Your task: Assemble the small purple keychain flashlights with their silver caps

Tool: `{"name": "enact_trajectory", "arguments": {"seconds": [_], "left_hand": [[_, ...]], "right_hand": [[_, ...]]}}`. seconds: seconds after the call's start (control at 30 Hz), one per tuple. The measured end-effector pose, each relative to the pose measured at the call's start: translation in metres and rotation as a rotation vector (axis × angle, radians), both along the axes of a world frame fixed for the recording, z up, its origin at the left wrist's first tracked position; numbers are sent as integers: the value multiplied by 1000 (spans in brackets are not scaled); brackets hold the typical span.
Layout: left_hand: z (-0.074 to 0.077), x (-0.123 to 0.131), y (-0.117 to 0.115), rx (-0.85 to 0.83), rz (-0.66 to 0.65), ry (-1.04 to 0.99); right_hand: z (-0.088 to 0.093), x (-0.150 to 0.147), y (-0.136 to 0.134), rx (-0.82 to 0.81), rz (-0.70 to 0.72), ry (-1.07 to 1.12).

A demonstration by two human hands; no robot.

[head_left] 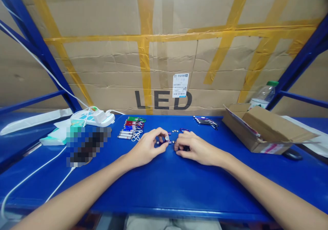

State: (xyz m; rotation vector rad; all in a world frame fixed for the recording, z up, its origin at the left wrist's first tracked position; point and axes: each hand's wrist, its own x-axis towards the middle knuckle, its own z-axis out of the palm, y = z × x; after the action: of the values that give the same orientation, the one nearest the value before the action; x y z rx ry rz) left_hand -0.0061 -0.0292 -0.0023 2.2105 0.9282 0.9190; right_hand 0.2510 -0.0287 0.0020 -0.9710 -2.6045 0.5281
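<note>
My left hand [150, 144] pinches a small flashlight tube [167, 138] between thumb and fingertips, its round pale end facing me. Below those fingers lie purple and silver flashlight pieces [159, 143], partly hidden. My right hand [193, 147] has curled fingers low over the table, close to a small button cell [173, 141]; whatever its fingertips hold is hidden. Several more button cells [175, 131] lie between and beyond the hands, beside a purple carabiner clip [183, 130]. Left of my left hand, small flashlights [128, 128] with clips form a row in green, red, blue and silver.
Dark and blue flashlights [205, 121] lie at the back right. An open cardboard box [243, 131] stands on the right, with a bottle [265, 95] behind it. A power strip [102, 120] with white cables sits at left. A large carton [110, 66] walls the back.
</note>
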Motion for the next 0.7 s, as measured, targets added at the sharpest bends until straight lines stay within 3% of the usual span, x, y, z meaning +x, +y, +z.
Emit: {"name": "enact_trajectory", "arguments": {"seconds": [0.2, 0.47, 0.7], "left_hand": [[-2, -1, 0, 155, -50, 75], [-7, -2, 2, 238, -107, 116], [-8, -3, 1, 174, -67, 120]], "right_hand": [[0, -1, -4, -9, 8, 17], [3, 0, -7, -37, -10, 1], [5, 3, -5, -40, -49, -37]]}}
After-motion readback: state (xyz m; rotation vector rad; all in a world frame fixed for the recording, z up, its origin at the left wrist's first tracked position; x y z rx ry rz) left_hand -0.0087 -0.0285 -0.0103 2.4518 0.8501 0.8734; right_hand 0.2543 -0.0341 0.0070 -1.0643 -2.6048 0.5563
